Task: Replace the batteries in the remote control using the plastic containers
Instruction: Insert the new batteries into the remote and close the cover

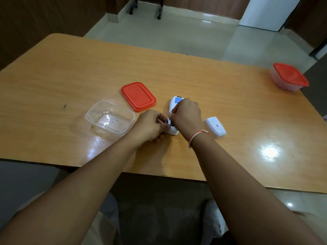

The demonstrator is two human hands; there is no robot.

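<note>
The remote control (174,103) lies back-up on the table (70,76), near its middle. The left hand (152,125) grips the remote's near end from the left side. The right hand (187,115) lies over the open battery bay, its fingers curled closed at a battery; the battery itself is mostly hidden. The battery cover (215,127) lies just right of the right hand. An open clear container (109,118) and its red lid (138,96) sit to the left. A lidded container (289,76) stands at the far right edge.
</note>
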